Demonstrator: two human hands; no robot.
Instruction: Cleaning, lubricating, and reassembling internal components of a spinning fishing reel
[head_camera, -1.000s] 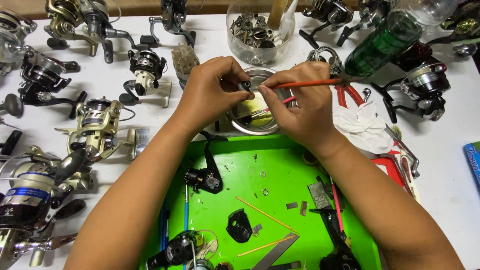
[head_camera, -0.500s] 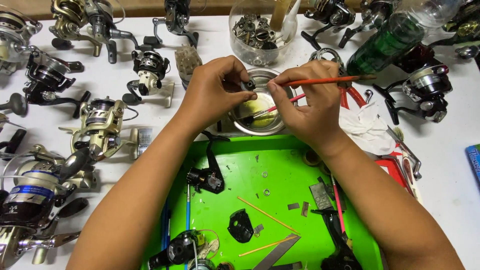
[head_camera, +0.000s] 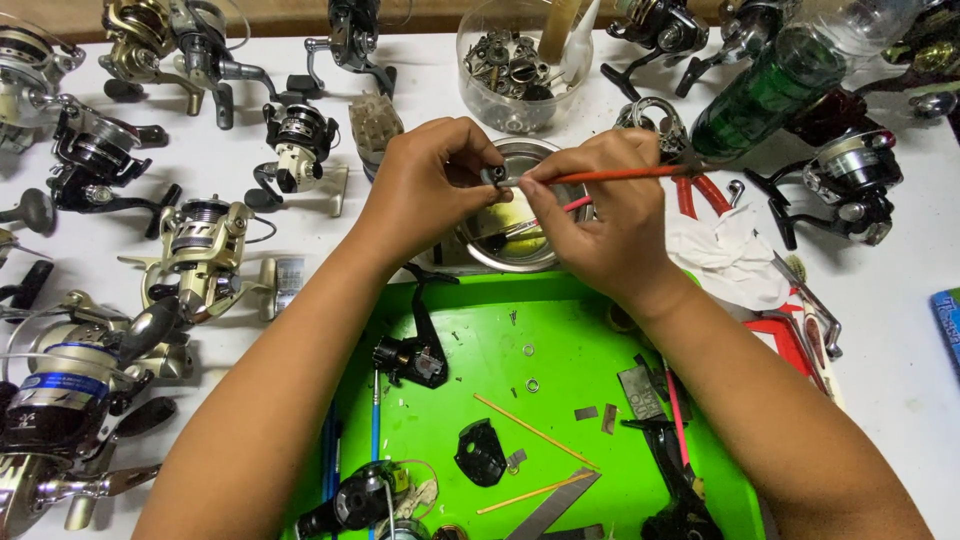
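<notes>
While left hand (head_camera: 425, 190) pinches a small part (head_camera: 494, 177) (dark), right hand (head_camera: 605, 215) angles a brush (head_camera: 625, 173).

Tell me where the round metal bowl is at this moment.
In the head view, the round metal bowl sits at centre on the white table, just beyond the green plastic tray and under the left hand and right hand.

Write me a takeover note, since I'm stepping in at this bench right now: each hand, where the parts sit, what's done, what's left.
Left hand pinches a small dark part over the metal bowl.
Right hand holds a red-handled brush, tip at that part.
Green tray carries a stripped reel body, a black cover plate, washers and thin sticks.
Done: one reel is apart.
Left: the loose pieces are not yet reassembled; whole reels surround the tray.
</notes>
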